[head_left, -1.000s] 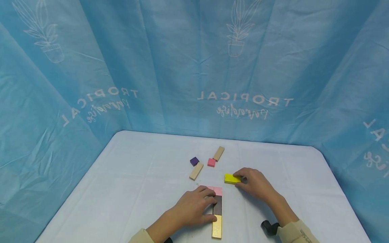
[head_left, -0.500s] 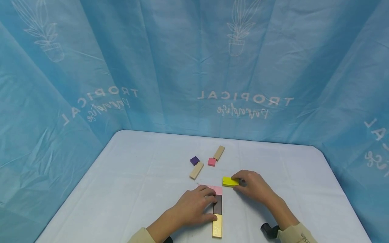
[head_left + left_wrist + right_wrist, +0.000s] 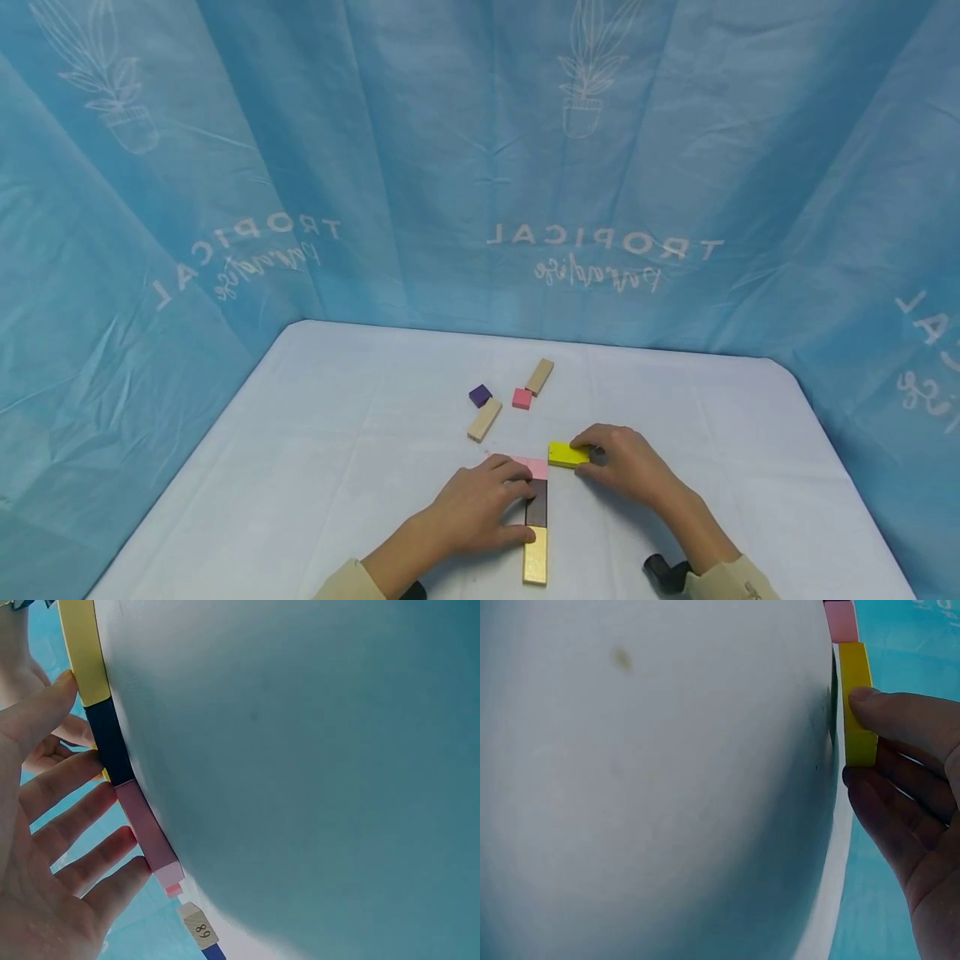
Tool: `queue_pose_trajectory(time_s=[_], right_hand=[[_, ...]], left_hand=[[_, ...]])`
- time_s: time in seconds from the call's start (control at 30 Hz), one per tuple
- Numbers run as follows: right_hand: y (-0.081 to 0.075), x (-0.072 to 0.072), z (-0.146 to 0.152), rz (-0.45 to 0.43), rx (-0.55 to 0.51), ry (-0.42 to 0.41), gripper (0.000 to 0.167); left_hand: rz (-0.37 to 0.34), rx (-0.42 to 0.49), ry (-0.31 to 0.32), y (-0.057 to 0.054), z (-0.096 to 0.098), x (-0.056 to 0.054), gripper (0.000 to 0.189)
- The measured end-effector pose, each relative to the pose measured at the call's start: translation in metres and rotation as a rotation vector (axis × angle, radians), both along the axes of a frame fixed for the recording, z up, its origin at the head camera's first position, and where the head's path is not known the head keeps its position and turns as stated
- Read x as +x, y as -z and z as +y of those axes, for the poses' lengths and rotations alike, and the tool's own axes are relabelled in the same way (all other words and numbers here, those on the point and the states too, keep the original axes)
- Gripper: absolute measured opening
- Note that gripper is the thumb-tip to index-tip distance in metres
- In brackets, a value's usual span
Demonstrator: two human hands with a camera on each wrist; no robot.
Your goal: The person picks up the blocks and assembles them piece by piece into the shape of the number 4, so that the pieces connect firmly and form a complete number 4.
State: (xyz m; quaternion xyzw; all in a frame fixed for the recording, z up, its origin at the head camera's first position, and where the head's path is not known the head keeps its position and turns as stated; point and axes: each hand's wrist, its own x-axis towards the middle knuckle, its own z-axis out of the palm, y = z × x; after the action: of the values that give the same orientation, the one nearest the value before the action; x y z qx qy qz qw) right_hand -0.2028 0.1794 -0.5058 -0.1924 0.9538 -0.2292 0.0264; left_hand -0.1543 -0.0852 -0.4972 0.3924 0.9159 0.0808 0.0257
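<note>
Yellow block (image 3: 562, 454) shifted toward the pink block (image 3: 537, 468) since a second ago; right hand (image 3: 628, 462) pinches it, just beside. Left hand (image 3: 478, 508), fingers extended, touches the block row (image 3: 536, 503). Left wrist view shows digits on a wood block (image 3: 199, 926); unreadable from head.

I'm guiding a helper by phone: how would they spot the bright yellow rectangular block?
On the white table, find the right hand. It pinches the bright yellow rectangular block. Its lemon colour sets it apart from the duller gold rectangular block that the left hand touches.
</note>
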Motion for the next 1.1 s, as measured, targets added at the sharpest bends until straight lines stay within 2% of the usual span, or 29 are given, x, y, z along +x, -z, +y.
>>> queue_pose_trajectory(time_s=[0.57,0.9,1.1], right_hand=[[-0.003,0.011,0.000,-0.036,0.014,-0.021,0.034],[-0.001,0.016,0.002,-0.020,0.015,-0.036,0.034],[0.001,0.018,0.002,-0.032,-0.018,-0.061,0.032]], left_hand=[[-0.024,-0.006,-0.017,-0.001,0.001,0.000,0.050],[-0.032,-0.006,-0.022,0.001,0.002,-0.002,0.049],[-0.027,-0.007,-0.021,0.001,0.003,0.000,0.049]])
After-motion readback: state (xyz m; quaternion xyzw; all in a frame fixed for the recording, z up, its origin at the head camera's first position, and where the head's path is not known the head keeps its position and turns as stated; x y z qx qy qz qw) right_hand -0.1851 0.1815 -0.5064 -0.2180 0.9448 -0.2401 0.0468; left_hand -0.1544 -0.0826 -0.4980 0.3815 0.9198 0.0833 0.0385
